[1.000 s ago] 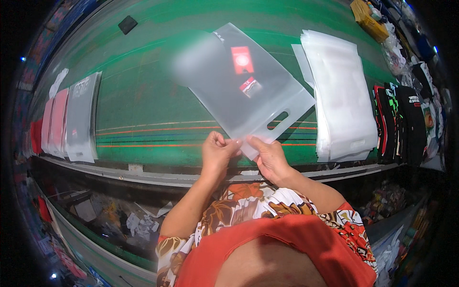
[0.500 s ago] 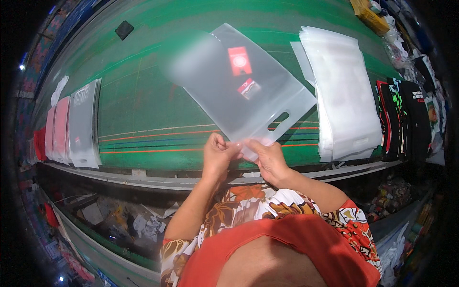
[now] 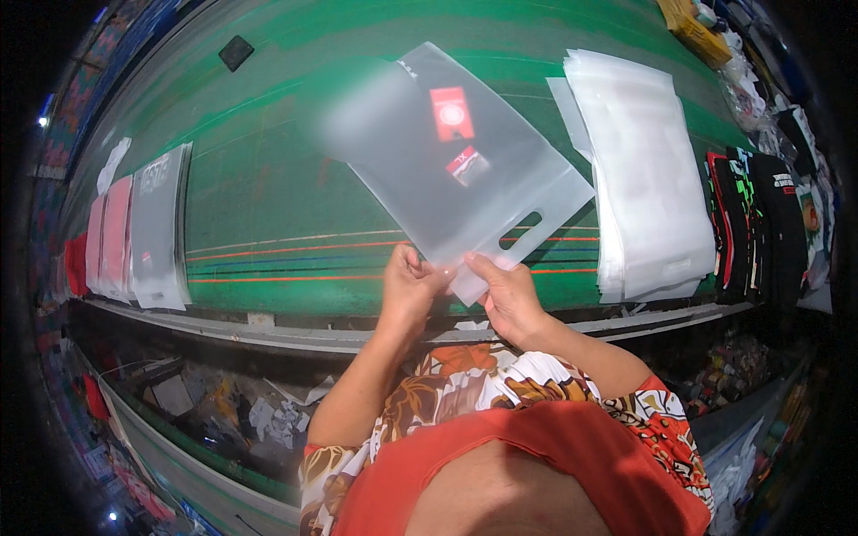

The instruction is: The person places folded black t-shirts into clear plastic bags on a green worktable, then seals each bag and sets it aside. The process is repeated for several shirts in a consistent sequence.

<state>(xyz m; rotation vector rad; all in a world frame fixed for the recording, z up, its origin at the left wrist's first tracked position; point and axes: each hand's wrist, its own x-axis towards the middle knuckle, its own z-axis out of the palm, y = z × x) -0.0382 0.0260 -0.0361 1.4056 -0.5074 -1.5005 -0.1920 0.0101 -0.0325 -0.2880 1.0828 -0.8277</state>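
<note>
A frosted plastic bag (image 3: 420,179) with a cut-out handle lies tilted on the green table in front of me. Something dark shows through it, along with a red tag (image 3: 451,113) and a smaller red and white label (image 3: 466,165). My left hand (image 3: 413,290) is closed at the bag's near edge, its fingertips pinching the plastic. Beside it, my right hand (image 3: 509,293) grips the same edge near the handle, thumb on top. The bag's near corner pokes out between both hands.
Right of the bag lies a stack of white frosted bags (image 3: 643,179), with folded black garments (image 3: 773,223) beyond. Grey (image 3: 161,232) and pink (image 3: 116,232) bagged packs sit at the left. A dark square (image 3: 236,54) lies farther back. The table's edge (image 3: 295,337) runs before me.
My right hand has shifted slightly along the bag's near edge, and its thumb now lies higher on the plastic. More of the near corner shows. My left hand has barely moved.
</note>
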